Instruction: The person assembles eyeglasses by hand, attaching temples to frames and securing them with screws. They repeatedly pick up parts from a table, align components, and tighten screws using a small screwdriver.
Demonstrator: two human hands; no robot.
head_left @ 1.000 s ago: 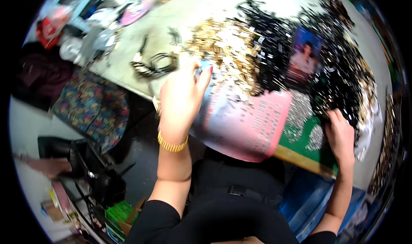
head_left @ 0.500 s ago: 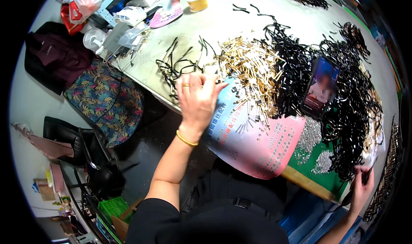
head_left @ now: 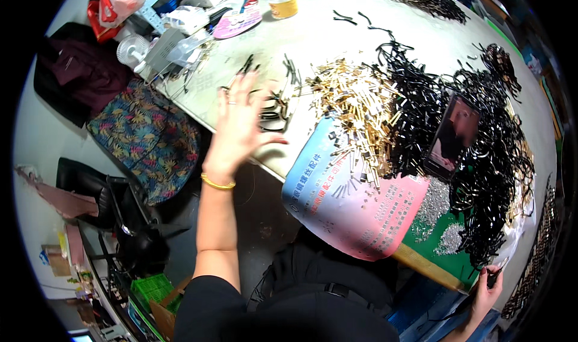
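My left hand (head_left: 239,119) reaches over the left side of the table with its fingers spread, holding nothing. It hovers over a loose group of thin black bent strips (head_left: 274,120); motion blurs the fingertips. My right hand (head_left: 486,291), low at the far right beside the table's edge, has its fingers closed round a small dark piece whose kind I cannot make out. Beyond that hand spreads a big heap of shiny thin black strips (head_left: 490,161). Left of this heap lies a pile of slim gold metal pieces (head_left: 352,95), partly on a blue and pink printed sheet (head_left: 361,221).
A phone (head_left: 453,136) rests on the black heap. Small silvery bits (head_left: 435,206) lie on a green mat (head_left: 438,261). At the back stand a yellow-labelled tub (head_left: 283,6) and a pink fan-shaped card (head_left: 239,23). A small fan (head_left: 133,50) and a draped chair (head_left: 144,140) are left.
My left hand has moved left, away from the gold pile, and its fingers have spread. My right hand has moved slightly down and left. The picture on the phone differs.
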